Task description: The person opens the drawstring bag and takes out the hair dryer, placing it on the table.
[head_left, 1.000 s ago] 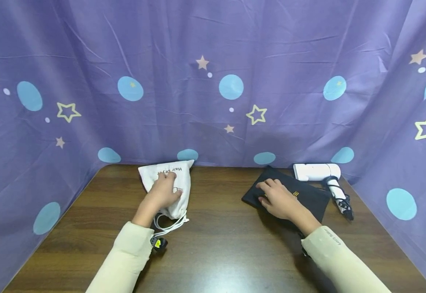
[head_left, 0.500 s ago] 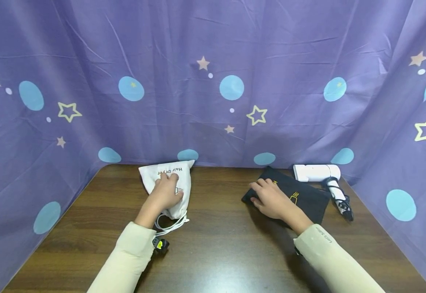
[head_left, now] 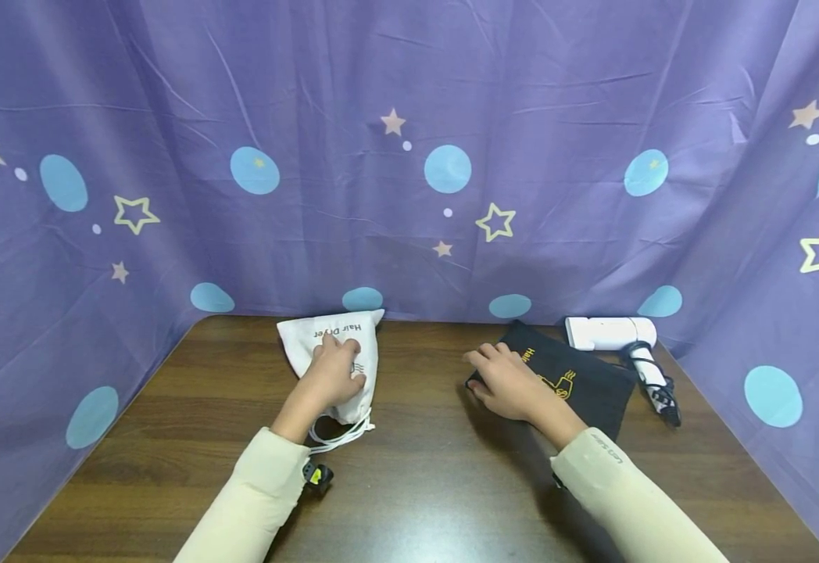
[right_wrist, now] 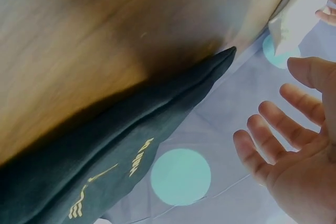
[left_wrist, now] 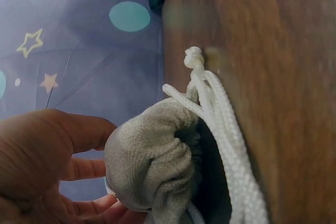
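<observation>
I see left hand (head_left: 328, 380), fingers clamped on white pouch (head_left: 345, 322), left of black bag (head_left: 598, 385); right hand (head_left: 509, 385) above that bag, fingers apart.

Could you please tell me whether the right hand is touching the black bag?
No, curtain shows between the right hand and black bag in the right wrist view.

A bulging white cloth drawstring bag (head_left: 342, 320) lay on the bench (head_left: 409, 446), well left of a black, yellow-printed cloth bag (head_left: 585, 379) lying askew.
</observation>
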`<state>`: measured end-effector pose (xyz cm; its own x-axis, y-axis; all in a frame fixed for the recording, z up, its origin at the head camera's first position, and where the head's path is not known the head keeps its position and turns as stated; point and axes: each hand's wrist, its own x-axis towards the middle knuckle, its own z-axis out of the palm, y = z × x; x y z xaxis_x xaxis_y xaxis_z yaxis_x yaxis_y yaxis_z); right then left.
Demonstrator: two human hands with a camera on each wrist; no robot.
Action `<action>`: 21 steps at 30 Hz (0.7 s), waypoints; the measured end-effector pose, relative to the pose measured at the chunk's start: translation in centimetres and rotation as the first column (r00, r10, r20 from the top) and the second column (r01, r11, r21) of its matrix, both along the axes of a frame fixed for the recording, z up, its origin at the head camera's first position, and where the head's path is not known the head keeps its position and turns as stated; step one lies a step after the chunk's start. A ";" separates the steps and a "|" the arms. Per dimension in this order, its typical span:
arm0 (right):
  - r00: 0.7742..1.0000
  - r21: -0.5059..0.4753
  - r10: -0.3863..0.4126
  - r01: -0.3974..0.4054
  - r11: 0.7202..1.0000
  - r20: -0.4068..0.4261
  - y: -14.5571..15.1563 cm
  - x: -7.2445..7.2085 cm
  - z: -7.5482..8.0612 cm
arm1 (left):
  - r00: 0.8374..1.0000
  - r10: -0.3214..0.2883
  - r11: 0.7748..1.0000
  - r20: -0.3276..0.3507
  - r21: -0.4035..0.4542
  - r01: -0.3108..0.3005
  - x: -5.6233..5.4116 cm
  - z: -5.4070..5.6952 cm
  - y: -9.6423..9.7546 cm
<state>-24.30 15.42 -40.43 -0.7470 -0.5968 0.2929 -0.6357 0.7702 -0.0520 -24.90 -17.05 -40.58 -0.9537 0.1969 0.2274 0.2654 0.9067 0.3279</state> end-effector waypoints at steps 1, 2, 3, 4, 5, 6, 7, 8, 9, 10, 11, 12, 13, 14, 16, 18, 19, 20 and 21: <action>1.000 -0.004 0.003 -0.003 1.000 -0.003 -0.2 0.0 0.0 | 1.000 -0.005 1.000 -0.003 0.003 0.005 0.0 -0.1 0.1; 1.000 -0.008 0.006 -0.006 1.000 -0.008 -0.5 0.0 0.1 | 1.000 -0.008 1.000 -0.004 0.009 0.008 0.1 -0.1 0.3; 1.000 -0.013 0.009 -0.009 1.000 -0.014 -0.7 0.0 0.1 | 1.000 -0.013 1.000 -0.007 0.016 0.013 0.1 -0.1 0.4; 1.000 -0.018 0.013 -0.013 1.000 -0.020 -0.9 0.0 0.1 | 1.000 -0.020 1.000 -0.011 0.024 0.020 0.1 -0.2 0.5; 1.000 -0.022 0.015 -0.016 1.000 -0.020 -1.2 -0.1 0.1 | 0.999 -0.027 0.999 -0.017 0.035 0.027 0.1 -0.2 0.6; 1.000 -0.027 0.018 -0.019 0.999 -0.023 -1.4 -0.1 0.1 | 0.999 -0.032 0.998 -0.022 0.047 0.033 0.2 -0.3 0.7; 0.999 -0.032 0.022 -0.023 0.999 -0.025 -1.6 -0.2 0.1 | 0.999 -0.038 0.998 -0.029 0.057 0.039 0.2 -0.3 0.9; 0.999 -0.034 0.026 -0.027 0.999 -0.023 -1.9 -0.2 0.1 | 0.998 -0.041 0.997 -0.038 0.066 0.044 0.2 -0.4 1.0; 0.999 -0.037 0.030 -0.030 0.999 -0.022 -2.1 -0.2 0.1 | 0.998 -0.044 0.996 -0.043 0.072 0.047 0.2 -0.5 1.1; 0.999 -0.040 0.031 -0.032 0.999 -0.017 -2.3 -0.2 0.1 | 0.998 -0.045 0.996 -0.047 0.077 0.049 0.3 -0.5 1.3; 0.999 -0.041 0.032 -0.033 0.999 -0.014 -2.6 -0.2 0.1 | 0.997 -0.047 0.996 -0.053 0.080 0.051 0.3 -0.6 1.4; 0.999 -0.044 0.035 -0.036 0.998 -0.010 -2.8 -0.2 0.1 | 0.997 -0.046 0.995 -0.054 0.081 0.050 0.3 -0.7 1.6; 0.999 -0.046 0.037 -0.037 0.998 -0.007 -3.0 -0.2 0.0 | 0.997 -0.045 0.995 -0.055 0.084 0.050 0.3 -0.8 1.8; 0.999 -0.050 0.036 -0.036 0.998 -0.005 -3.2 -0.1 0.1 | 0.998 -0.044 0.995 -0.055 0.090 0.048 0.3 -0.9 2.0; 0.999 -0.060 0.035 -0.036 0.998 -0.007 -3.6 -0.1 0.0 | 0.998 -0.043 0.994 -0.056 0.102 0.049 0.4 -1.0 2.4; 0.999 -0.067 0.037 -0.038 0.997 -0.011 -4.0 0.0 -0.1 | 0.998 -0.041 0.992 -0.056 0.116 0.047 0.5 -1.1 2.8; 0.999 -0.068 0.037 -0.038 0.997 -0.014 -4.1 -0.1 -0.1 | 0.998 -0.040 0.991 -0.057 0.122 0.046 0.5 -1.1 3.0; 0.999 -0.069 0.041 -0.042 0.997 -0.015 -4.3 0.0 -0.1 | 0.997 -0.040 0.991 -0.060 0.126 0.047 0.6 -1.1 3.2; 0.999 -0.070 0.044 -0.044 0.997 -0.012 -4.4 0.0 -0.2 | 0.998 -0.038 0.991 -0.057 0.129 0.045 0.6 -1.1 3.4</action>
